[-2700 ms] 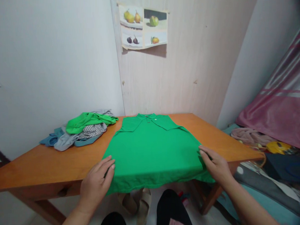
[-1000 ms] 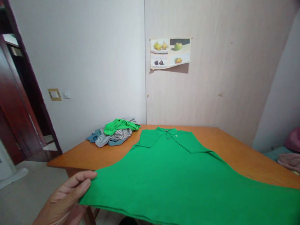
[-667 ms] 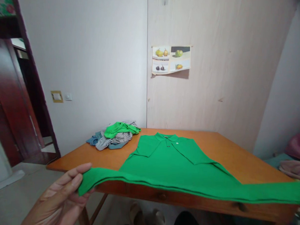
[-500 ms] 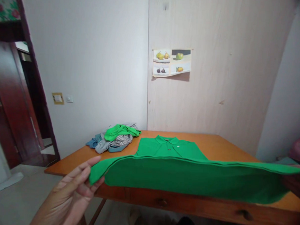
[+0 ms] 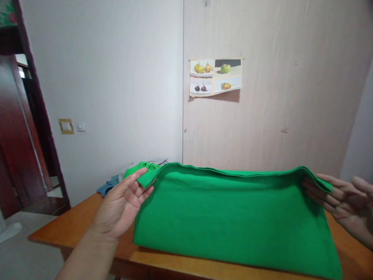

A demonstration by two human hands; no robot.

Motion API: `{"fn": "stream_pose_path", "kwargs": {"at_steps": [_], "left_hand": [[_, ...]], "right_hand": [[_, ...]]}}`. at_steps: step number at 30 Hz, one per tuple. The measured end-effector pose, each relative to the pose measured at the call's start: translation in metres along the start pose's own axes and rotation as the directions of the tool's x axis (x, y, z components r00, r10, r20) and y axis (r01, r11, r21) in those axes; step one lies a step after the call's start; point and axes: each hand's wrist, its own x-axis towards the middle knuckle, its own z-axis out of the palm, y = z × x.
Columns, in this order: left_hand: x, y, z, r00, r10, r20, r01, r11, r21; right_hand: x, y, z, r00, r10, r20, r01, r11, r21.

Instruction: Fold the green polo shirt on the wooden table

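Note:
A green polo shirt (image 5: pixel 232 220) is stretched between my two hands, its hem lifted and folded over toward the far side of the table. My left hand (image 5: pixel 121 201) pinches the hem's left corner between thumb and fingers. At the other corner, my right hand (image 5: pixel 350 201) has its fingers beneath the hem and bears it, the thumb standing away from the cloth. The near fold of the shirt rests on the wooden table (image 5: pixel 76 219). Raised cloth hides the collar and upper part.
Behind my left hand lies a heap of crumpled clothes (image 5: pixel 143 165), green, grey and blue, partly covered. A sheet of fruit pictures (image 5: pixel 215 77) hangs on the back wall. Light switches (image 5: pixel 66 126) are at the left, beside a dark red door (image 5: pixel 13 133).
Both hands have raised the shirt's hem and carried it away from me, over the upper part. The collar has gone out of sight, and my right hand has come fully into view.

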Motion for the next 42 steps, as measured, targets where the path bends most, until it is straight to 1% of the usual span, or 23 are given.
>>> {"fn": "stream_pose_path", "kwargs": {"at_steps": [3, 6, 10, 13, 16, 19, 22, 25, 28, 32, 35, 39, 42], "left_hand": [[0.031, -0.01, 0.007, 1.0, 0.0, 0.009, 0.0, 1.0, -0.002], [0.061, -0.022, 0.014, 1.0, 0.007, -0.012, -0.007, 1.0, 0.002], [0.1, -0.041, 0.022, 0.999, -0.025, -0.048, 0.026, 1.0, 0.01], [0.126, -0.059, 0.025, 0.994, -0.056, -0.092, 0.06, 0.998, 0.036], [0.144, -0.081, 0.021, 0.98, -0.087, -0.181, 0.101, 0.993, 0.069], [0.15, -0.106, 0.011, 0.951, -0.08, -0.299, 0.12, 0.986, 0.118], [0.144, -0.126, 0.0, 0.933, -0.078, -0.351, 0.149, 0.973, 0.179], [0.135, -0.137, -0.007, 0.92, -0.112, -0.375, 0.192, 0.964, 0.184], [0.13, -0.142, -0.008, 0.908, -0.104, -0.407, 0.187, 0.968, 0.17], [0.135, -0.14, -0.001, 0.904, -0.057, -0.425, 0.121, 0.985, 0.124], [0.146, -0.133, 0.013, 0.906, -0.029, -0.422, 0.073, 0.994, 0.086], [0.171, -0.124, 0.035, 0.906, -0.01, -0.423, 0.028, 0.999, 0.037], [0.192, -0.131, 0.043, 0.889, -0.032, -0.457, 0.058, 0.997, 0.043]], "right_hand": [[0.022, 0.007, 0.011, 0.997, 0.07, 0.035, -0.071, 0.996, 0.045], [0.044, 0.016, 0.021, 0.995, 0.09, 0.042, -0.091, 0.995, 0.027], [0.073, 0.032, 0.031, 0.995, 0.098, 0.036, -0.098, 0.995, -0.002], [0.093, 0.048, 0.033, 0.991, 0.129, 0.021, -0.129, 0.992, -0.002], [0.106, 0.065, 0.032, 0.984, 0.178, 0.021, -0.178, 0.984, -0.005], [0.11, 0.084, 0.026, 0.976, 0.215, 0.009, -0.215, 0.975, -0.061], [0.11, 0.101, 0.016, 0.96, 0.276, -0.046, -0.279, 0.953, -0.121], [0.107, 0.114, 0.007, 0.939, 0.338, -0.072, -0.344, 0.931, -0.124], [0.108, 0.122, 0.001, 0.926, 0.368, -0.082, -0.375, 0.92, -0.116], [0.118, 0.126, 0.002, 0.939, 0.337, -0.063, -0.341, 0.937, -0.07], [0.134, 0.125, 0.009, 0.954, 0.291, -0.074, -0.294, 0.955, -0.03], [0.162, 0.118, 0.024, 0.955, 0.292, -0.051, -0.293, 0.956, -0.006], [0.176, 0.121, 0.039, 0.942, 0.33, -0.054, -0.332, 0.943, -0.022]]}}
